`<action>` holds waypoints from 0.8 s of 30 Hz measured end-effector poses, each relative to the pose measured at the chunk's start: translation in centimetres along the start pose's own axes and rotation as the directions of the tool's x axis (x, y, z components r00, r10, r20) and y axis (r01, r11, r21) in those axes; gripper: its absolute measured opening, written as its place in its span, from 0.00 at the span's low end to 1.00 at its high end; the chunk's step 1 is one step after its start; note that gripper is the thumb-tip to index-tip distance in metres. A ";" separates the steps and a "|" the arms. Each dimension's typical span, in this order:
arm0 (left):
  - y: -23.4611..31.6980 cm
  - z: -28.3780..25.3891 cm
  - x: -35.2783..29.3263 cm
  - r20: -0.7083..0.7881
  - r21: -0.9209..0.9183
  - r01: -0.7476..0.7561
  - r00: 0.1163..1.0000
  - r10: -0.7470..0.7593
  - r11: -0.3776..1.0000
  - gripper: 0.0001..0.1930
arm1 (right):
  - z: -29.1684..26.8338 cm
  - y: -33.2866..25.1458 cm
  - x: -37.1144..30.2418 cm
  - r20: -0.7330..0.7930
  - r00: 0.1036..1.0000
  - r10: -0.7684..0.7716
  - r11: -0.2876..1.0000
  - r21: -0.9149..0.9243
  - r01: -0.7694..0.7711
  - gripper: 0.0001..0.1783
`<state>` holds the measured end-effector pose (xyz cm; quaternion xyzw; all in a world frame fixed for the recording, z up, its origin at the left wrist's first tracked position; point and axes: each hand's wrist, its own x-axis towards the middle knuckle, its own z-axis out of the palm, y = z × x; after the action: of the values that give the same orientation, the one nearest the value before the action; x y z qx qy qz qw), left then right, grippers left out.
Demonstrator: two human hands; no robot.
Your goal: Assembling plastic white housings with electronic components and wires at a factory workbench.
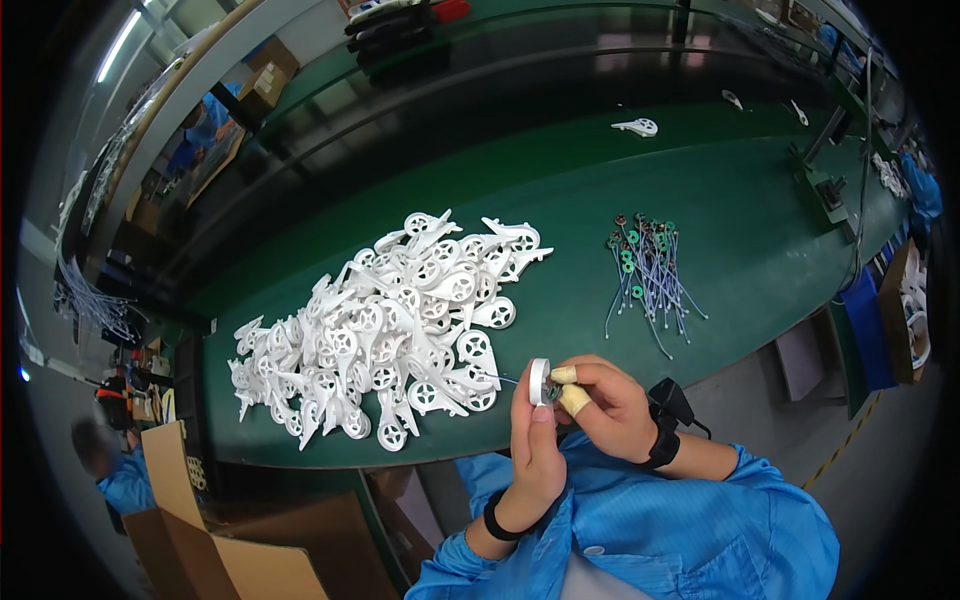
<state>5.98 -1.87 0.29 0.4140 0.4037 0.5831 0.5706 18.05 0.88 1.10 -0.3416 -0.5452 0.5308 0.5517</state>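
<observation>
Close to the bench's front edge, my left hand (538, 455) grips a white round plastic housing (540, 382) on its edge, fingers behind it and thumb in front. From the right, my right hand (612, 410) pinches at the housing's open side. Pale yellow covers sit on its thumb and index fingertip. A small dark part shows between these fingertips and the housing, mostly hidden. A thin bluish wire (508, 379) pokes out to the left of the housing. Left of my hands lies a large heap of white housings (400, 310) with spoked round ends and pointed tails.
Beyond my hands lies a bunch of thin grey wires with green round ends (650, 275). A single white housing (637, 127) rests farther back on the green bench (560, 310). An open cardboard box (175, 545) stands lower left. Another person (120, 470) is at far left.
</observation>
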 end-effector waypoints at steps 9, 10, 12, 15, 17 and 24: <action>0.2 0.4 0.5 -0.028 -0.174 -0.024 0.999 0.019 0.984 0.26 | 0.1 1.0 -0.8 -0.060 0.997 -0.040 0.988 -0.153 0.030 0.17; 0.2 0.4 0.5 -0.027 -0.171 -0.024 0.999 0.020 0.985 0.26 | 0.0 1.4 -1.0 -0.066 0.998 -0.004 0.994 -0.111 -0.003 0.17; 0.2 0.4 0.5 -0.027 -0.167 -0.025 0.999 0.021 0.986 0.27 | -0.1 1.1 -0.3 -0.016 0.991 -0.130 0.973 -0.196 0.124 0.16; 0.2 0.4 0.3 -0.060 -0.176 0.019 0.998 -0.030 0.984 0.28 | 0.5 0.2 -0.1 0.035 0.974 -0.224 0.937 -0.268 0.225 0.16; 0.4 0.3 0.2 -0.027 -0.155 0.061 0.997 -0.066 0.986 0.28 | 0.5 0.1 0.0 0.025 0.979 -0.200 0.943 -0.266 0.200 0.16; 0.3 0.6 0.2 -0.014 -0.238 0.028 0.999 -0.032 0.971 0.27 | -0.3 1.4 0.0 0.057 0.996 -0.075 0.997 -0.012 0.076 0.15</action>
<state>6.45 -1.63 0.74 0.3314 0.3423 0.6220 0.6214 18.03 1.19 -0.34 -0.3096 -0.5767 0.5152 0.5534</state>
